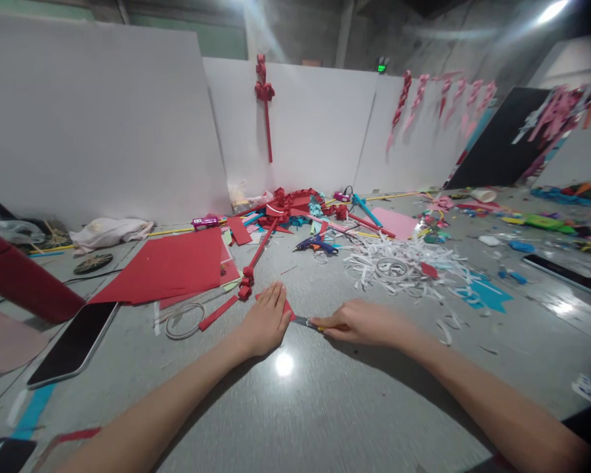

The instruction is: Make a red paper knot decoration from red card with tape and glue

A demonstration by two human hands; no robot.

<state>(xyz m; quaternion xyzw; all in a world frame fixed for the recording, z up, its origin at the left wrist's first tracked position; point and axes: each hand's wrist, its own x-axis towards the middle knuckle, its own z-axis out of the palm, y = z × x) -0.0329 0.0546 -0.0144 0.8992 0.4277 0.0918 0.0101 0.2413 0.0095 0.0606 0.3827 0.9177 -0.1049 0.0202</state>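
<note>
My left hand (266, 320) lies flat, fingers stretched out, over a small piece of red paper (288, 310), most of which it hides. In my right hand (357, 322) is a utility knife (303, 321) with a grey blade and a bit of yellow at the grip. Its blade points left and meets the paper's edge beside my left fingers. Just beyond my left hand, a folded red paper ornament (246, 284) with a long strip rests on the table.
Red paper sheets (170, 266), a phone (73, 345) and a ring of wire (184, 321) lie to the left. Farther back are a blue glue gun (316, 246) and white paper shreds (404, 263). White boards (305, 125) stand behind, one with a red ornament (264, 92) hanging.
</note>
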